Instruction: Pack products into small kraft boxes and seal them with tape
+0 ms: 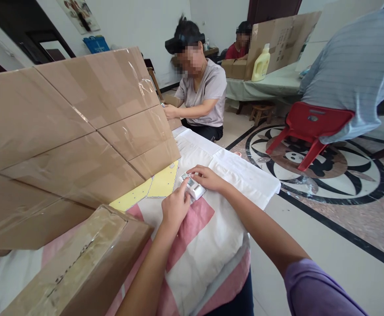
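A small white box-shaped device [196, 189] with a greyish panel on top rests on the pink-and-white cloth [192, 259]; its exact kind is too small to tell. My left hand [175, 205] grips its left side, index finger extended along the upper edge and the other fingers curled underneath, partly hidden. From the right, my right hand [208, 178] holds the far end, its fingers bent over the top. Just beyond the device lies a yellow patterned sheet [163, 181], partly under the cardboard panel.
A tall taped cardboard panel [80, 118] stands at the left, with a cardboard box [89, 259] in front. Across the table a person [201, 87] sits handling something small. At the right are a red chair [320, 118], another seated person and a yellow bottle [261, 63].
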A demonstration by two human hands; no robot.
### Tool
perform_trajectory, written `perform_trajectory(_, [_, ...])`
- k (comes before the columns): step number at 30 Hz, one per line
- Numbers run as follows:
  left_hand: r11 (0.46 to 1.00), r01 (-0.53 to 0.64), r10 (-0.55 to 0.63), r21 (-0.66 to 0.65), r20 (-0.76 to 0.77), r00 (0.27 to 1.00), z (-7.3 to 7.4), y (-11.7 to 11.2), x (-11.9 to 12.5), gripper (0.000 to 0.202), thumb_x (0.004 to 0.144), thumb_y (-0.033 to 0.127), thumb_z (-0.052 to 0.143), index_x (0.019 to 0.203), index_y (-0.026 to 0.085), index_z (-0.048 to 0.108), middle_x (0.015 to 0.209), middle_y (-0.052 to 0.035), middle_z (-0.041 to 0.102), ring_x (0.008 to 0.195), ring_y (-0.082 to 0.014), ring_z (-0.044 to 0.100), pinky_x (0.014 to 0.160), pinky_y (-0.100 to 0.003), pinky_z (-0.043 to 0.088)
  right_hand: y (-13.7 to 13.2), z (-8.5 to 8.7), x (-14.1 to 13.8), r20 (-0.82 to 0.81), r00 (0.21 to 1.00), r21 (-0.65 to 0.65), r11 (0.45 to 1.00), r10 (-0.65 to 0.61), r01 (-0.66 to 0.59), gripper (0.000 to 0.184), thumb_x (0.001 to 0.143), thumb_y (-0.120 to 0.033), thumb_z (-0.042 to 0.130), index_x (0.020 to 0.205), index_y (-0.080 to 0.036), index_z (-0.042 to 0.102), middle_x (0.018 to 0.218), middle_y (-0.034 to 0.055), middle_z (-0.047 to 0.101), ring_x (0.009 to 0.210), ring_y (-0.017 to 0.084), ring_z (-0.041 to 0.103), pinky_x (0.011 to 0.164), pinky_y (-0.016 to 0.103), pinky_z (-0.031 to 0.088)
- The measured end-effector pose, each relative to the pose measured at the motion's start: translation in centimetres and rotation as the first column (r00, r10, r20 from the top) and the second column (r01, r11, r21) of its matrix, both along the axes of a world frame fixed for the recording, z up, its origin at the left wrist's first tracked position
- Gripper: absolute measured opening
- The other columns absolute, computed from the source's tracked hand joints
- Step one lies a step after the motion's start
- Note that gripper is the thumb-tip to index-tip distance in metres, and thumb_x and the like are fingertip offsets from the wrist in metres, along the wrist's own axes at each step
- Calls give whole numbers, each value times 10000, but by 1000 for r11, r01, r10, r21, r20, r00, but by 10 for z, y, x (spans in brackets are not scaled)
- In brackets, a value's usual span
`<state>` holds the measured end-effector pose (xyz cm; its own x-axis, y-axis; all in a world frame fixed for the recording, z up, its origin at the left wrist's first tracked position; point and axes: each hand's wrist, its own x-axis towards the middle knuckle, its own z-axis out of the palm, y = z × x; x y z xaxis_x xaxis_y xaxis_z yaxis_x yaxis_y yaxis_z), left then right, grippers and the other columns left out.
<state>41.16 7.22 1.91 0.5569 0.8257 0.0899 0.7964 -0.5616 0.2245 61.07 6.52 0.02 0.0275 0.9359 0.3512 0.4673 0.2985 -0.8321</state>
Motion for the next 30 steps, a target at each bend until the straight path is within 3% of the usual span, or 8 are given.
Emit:
perform_trajectory(7, [997, 52, -49, -51, 52, 997, -19, 9, -1, 640, 933, 218, 463, 1543, 372, 344, 1122, -25, 730, 855, -211, 681, 634, -300, 391, -25, 24, -1, 91, 993, -182, 979, -80, 95, 174, 901, -232, 576, 910, -157, 733, 818, 11, 705, 715, 124, 559, 688, 240, 415])
perform_trajectory(11, [989, 102, -92, -103, 99, 991, -21, 12, -6, 660, 927, 190, 461, 1552, 361, 331, 1067, -14, 737, 848, -198, 680, 629, -299, 382, -31, 42, -17, 283, 946, -326, 911, -160, 252, 152, 874, -284, 633, 788, -170, 686, 782, 4, 690, 688, 117, 560, 652, 233, 382])
perform_trajectory(14, [978, 150, -129, -148, 147, 981, -21, 16, -9, 668, 931, 193, 458, 1560, 364, 314, 1071, -10, 736, 876, -199, 680, 653, -303, 390, -27, 57, -35, 525, 842, -377, 851, -127, 364, 180, 852, -363, 675, 808, -189, 664, 870, 30, 707, 798, 159, 613, 673, 246, 380])
perform_trajectory(18, [961, 189, -152, -203, 183, 971, -19, 19, -15, 693, 925, 194, 462, 1570, 383, 293, 1096, -11, 733, 934, -216, 679, 690, -315, 400, -17, 76, -59, 772, 632, -377, 748, -72, 546, 306, 871, -483, 645, 921, -184, 686, 995, 105, 728, 928, 259, 671, 730, 302, 441])
perform_trajectory(22, [936, 221, -167, -274, 205, 964, -16, 20, -18, 696, 931, 196, 432, 1582, 377, 268, 1176, -18, 725, 978, -233, 683, 694, -332, 397, -11, 87, -76, 822, 569, -424, 687, 17, 591, 412, 925, -507, 568, 1015, -135, 718, 1081, 187, 735, 990, 334, 704, 772, 376, 508])
perform_trajectory(30, [908, 243, -193, -340, 176, 965, -13, 21, -15, 671, 958, 206, 341, 1599, 364, 220, 1236, -33, 714, 969, -238, 682, 683, -341, 381, -9, 89, -67, 819, 572, -459, 649, 44, 607, 385, 865, -556, 634, 964, -197, 730, 1030, 90, 769, 948, 257, 731, 695, 293, 530])
